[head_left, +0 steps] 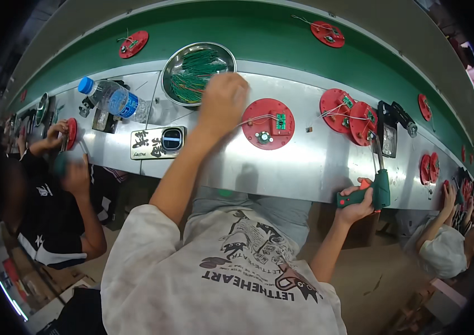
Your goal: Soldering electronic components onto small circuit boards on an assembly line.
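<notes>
My left hand [224, 101] is at the right rim of a round metal bowl [165, 84] full of thin green wires [196, 70], some of them red. Its fingers are curled and slightly blurred, and the tips are hidden. In my right hand [358, 206], at the table's front edge, is a green soldering gun [381, 190] with a red trigger, its tip pointing away from me. Just right of my left hand lies a red round disc [262, 134] with a small green circuit board and white wires. Two similar red discs [334, 106] overlap near the soldering gun's tip.
A water bottle [117, 100] with a blue cap lies left of the bowl, behind a phone [157, 143]. A dark tray and stand [387, 139] are at the right. More discs [133, 43] rest on the green belt [265, 42]. People work on both sides.
</notes>
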The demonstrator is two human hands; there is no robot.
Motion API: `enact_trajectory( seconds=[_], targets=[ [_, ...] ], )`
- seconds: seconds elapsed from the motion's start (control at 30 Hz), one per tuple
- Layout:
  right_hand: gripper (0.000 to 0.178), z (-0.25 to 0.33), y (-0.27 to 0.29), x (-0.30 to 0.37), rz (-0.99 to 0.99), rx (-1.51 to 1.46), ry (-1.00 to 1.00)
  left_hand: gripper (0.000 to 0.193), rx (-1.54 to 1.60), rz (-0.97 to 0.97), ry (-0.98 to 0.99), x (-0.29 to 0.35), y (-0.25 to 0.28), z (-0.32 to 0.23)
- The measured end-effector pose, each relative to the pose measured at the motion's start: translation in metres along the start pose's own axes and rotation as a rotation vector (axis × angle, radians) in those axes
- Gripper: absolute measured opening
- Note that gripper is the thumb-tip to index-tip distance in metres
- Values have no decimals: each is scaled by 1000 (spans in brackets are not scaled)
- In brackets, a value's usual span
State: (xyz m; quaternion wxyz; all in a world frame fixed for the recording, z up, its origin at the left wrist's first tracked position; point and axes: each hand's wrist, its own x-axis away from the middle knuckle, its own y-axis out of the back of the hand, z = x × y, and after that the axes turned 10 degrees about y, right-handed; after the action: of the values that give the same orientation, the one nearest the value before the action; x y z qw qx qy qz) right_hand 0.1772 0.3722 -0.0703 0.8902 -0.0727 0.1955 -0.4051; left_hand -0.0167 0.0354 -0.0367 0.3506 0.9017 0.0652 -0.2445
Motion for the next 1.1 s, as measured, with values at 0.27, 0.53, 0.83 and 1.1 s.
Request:
enact_trajectory(
  seconds=[0.27, 0.53, 0.83, 1.1],
  targets=[
    [33, -2, -2, -6, 40, 14, -19, 9, -429, 291, 62, -59, 42, 87],
    [28, 6, -9, -2, -3, 1, -32, 13, -211, 189, -36, -65, 39, 90],
    [29, 6, -5, 2, 54, 17, 52, 17, 402, 128, 376, -57, 50, 29],
    [56, 25, -29, 55, 493, 103, 3, 7, 191, 246, 37, 49, 6, -45]
  ],
)
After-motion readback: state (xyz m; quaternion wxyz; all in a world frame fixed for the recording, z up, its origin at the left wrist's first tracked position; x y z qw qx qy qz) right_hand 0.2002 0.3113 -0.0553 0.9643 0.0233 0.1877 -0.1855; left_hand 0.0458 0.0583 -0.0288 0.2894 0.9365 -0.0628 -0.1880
